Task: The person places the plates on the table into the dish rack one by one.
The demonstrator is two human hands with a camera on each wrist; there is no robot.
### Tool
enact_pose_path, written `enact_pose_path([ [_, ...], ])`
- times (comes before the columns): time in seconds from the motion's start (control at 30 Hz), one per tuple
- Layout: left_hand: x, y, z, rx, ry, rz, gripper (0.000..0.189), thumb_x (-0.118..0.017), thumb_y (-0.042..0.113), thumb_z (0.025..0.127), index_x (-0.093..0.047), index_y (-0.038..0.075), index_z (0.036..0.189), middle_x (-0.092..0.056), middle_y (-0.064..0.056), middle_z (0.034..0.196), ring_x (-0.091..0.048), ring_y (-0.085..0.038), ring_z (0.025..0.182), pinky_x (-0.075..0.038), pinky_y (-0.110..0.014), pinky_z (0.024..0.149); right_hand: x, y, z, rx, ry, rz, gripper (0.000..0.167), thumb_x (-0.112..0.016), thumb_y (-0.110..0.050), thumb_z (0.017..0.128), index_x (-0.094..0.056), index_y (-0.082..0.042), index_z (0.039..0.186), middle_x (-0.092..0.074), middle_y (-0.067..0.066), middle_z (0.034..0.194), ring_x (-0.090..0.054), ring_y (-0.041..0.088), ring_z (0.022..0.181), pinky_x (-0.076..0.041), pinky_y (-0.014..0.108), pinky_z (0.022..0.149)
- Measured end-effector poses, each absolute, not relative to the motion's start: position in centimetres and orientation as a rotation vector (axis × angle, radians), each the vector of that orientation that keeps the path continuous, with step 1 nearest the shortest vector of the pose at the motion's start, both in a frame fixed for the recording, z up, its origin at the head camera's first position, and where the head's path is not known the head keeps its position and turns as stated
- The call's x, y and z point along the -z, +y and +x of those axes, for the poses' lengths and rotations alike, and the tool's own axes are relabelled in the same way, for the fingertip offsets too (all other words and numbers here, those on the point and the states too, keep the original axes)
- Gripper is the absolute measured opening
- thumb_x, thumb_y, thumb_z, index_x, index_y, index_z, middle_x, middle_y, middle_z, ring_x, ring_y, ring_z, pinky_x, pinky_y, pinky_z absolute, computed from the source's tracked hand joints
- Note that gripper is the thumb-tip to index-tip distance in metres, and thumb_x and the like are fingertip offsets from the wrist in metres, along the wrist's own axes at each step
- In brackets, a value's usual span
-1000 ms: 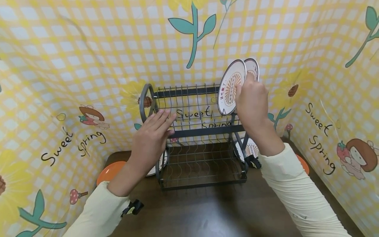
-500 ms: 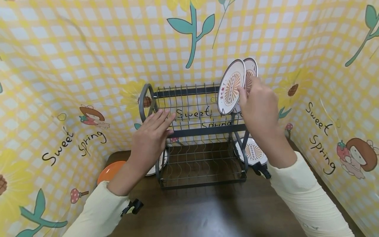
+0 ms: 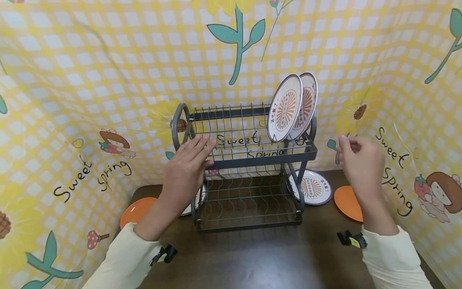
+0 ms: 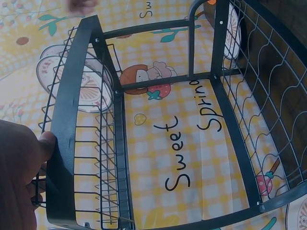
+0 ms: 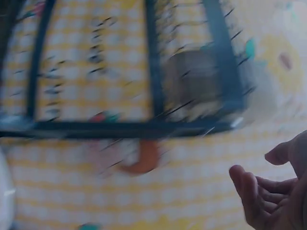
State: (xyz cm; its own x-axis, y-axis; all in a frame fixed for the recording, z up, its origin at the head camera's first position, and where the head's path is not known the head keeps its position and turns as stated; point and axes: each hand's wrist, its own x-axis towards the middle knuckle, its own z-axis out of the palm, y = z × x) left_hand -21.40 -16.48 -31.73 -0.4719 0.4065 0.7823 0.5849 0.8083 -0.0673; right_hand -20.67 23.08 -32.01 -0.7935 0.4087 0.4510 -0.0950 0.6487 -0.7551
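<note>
L hand (image 3: 185, 168) holds dark 2-tier rack (image 3: 260, 161) at top front rail, L end; R hand (image 3: 362, 166) is well apart, R of rack. 2 patterned plates (image 3: 285, 108) stand tilted in top tier, R end. Orange plate (image 3: 347, 202) lies on counter (image 3: 234, 261), R side.

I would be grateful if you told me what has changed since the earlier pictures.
The right hand has come away from the two patterned plates and moved to the right, now holding nothing. The orange plate on the right, mostly hidden by the sleeve before, shows more. Both patterned plates stay leaning in the rack; the left hand still rests on its left end.
</note>
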Motion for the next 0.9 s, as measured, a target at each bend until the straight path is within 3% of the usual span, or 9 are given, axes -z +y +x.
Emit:
enact_pose_path([
  [0.23,31.8,-16.4,-21.5,0.261,-2.123,-0.722,0.046,-0.075,0.015,0.093,-0.066,0.011,0.138,-0.064,-0.012,0.141,-0.061,-0.031,0.134,-0.047,-0.047,0.117,40.0,26.9,-21.4,-1.311,-2.536,-0.383,0.068,-0.049,-0.052,0.104,-0.067,0.011,0.123,-0.074,0.028,0.103,-0.07,0.003,0.064,-0.06,0.017,0.059],
  [0.43,31.9,-16.4,-21.5,0.273,-2.123,-0.717,0.046,-0.075,0.015,0.093,-0.066,0.011,0.138,-0.064,-0.012,0.141,-0.061,-0.031,0.134,-0.047,-0.047,0.117,45.6,28.1,-22.1,-1.359,-2.724,-0.557,0.078,-0.046,-0.055,0.105,-0.056,0.018,0.132,-0.074,0.026,0.103,-0.075,0.019,0.078,-0.064,0.043,0.081],
  [0.67,31.8,-16.3,-21.5,0.276,-2.124,-0.72,0.047,-0.075,0.014,0.093,-0.066,0.011,0.139,-0.064,-0.011,0.141,-0.061,-0.03,0.134,-0.046,-0.047,0.117,49.8,28.4,-22.6,-1.545,-2.712,-0.649,0.061,-0.05,-0.041,0.107,-0.059,0.017,0.121,-0.073,0.02,0.09,-0.075,0.018,0.069,-0.063,0.03,0.061],
  [0.9,31.8,-16.4,-21.5,0.264,-2.116,-0.718,0.045,-0.074,0.016,0.093,-0.067,0.011,0.137,-0.065,-0.012,0.14,-0.062,-0.031,0.132,-0.047,-0.047,0.116,52.3,28.2,-23.5,-1.742,-2.632,-0.833,0.049,-0.053,-0.034,0.106,-0.056,0.014,0.114,-0.066,0.009,0.077,-0.07,0.013,0.063,-0.061,0.026,0.058],
])
